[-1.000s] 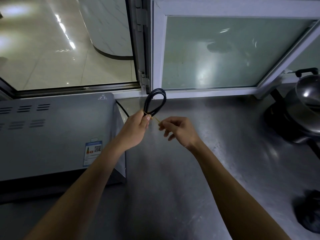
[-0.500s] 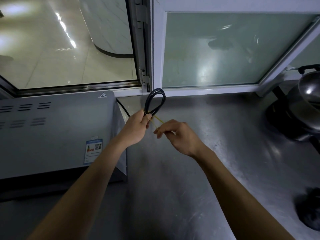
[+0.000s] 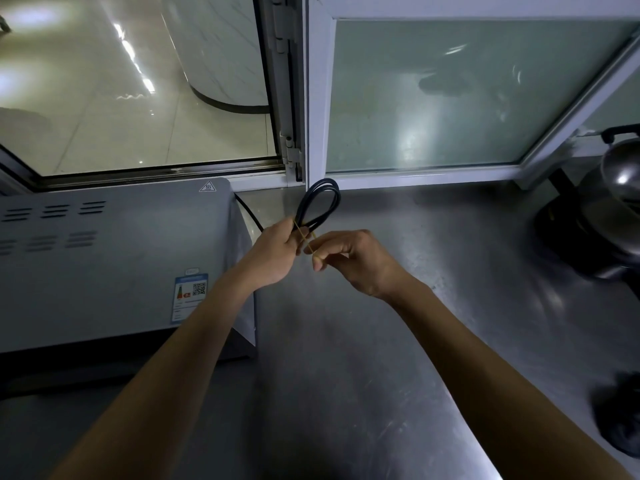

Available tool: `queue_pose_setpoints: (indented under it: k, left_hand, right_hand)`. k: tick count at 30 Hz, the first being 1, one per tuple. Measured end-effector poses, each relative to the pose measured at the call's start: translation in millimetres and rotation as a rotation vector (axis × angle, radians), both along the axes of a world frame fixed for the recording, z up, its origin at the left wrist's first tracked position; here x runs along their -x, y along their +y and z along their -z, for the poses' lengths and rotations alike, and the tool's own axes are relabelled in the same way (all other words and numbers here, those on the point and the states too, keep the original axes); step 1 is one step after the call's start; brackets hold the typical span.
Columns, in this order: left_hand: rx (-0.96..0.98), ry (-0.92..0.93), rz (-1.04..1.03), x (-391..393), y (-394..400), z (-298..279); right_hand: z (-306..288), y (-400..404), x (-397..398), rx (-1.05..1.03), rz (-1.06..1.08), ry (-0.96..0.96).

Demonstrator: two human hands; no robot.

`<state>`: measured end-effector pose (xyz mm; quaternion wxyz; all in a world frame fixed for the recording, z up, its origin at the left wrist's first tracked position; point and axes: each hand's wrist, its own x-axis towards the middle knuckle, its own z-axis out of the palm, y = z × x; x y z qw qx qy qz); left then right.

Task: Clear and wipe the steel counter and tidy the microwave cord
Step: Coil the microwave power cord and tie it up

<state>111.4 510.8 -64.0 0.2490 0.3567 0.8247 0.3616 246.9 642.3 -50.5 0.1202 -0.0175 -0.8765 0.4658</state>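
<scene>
The looped black cord (image 3: 320, 204) stands above the steel counter (image 3: 398, 341), right of the microwave (image 3: 114, 258), gripped in my left hand (image 3: 277, 252), while my right hand (image 3: 349, 261) pinches a yellow band (image 3: 309, 241) wrapped around it

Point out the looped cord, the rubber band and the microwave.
looped cord (image 3: 320, 202), head view, on the black loop.
rubber band (image 3: 309, 238), head view, stretched yellow strand.
microwave (image 3: 121, 258), head view, grey top panel.
</scene>
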Motion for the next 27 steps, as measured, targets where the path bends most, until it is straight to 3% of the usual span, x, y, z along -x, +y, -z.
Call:
queue_pose_setpoints:
  k: [4, 8, 12, 19, 27]
  left_hand:
    - [-0.011, 0.008, -0.007, 1.4, -0.6, 1.2]
    - [-0.039, -0.025, -0.065, 6.2, -2.2, 2.7]
    - [-0.024, -0.035, -0.071, 6.7, -5.7, 7.6]
    - [-0.031, -0.085, -0.071, 4.5, -6.3, 7.5]
    - [-0.091, -0.077, -0.116, 5.6, -4.6, 9.5]
  right_hand:
    - [1.5, -3.7, 1.9, 0.174, -0.011, -0.130]
    - [2.7, -8.1, 1.8, 0.189, -0.084, -0.336]
    - [3.9, -11.3, -3.3, 0.239, -0.153, -0.417]
    - [5.6, -10.4, -13.1, 0.501, -0.119, -0.340]
    - [4.7, -24.7, -19.9, 0.818, -0.036, -0.063]
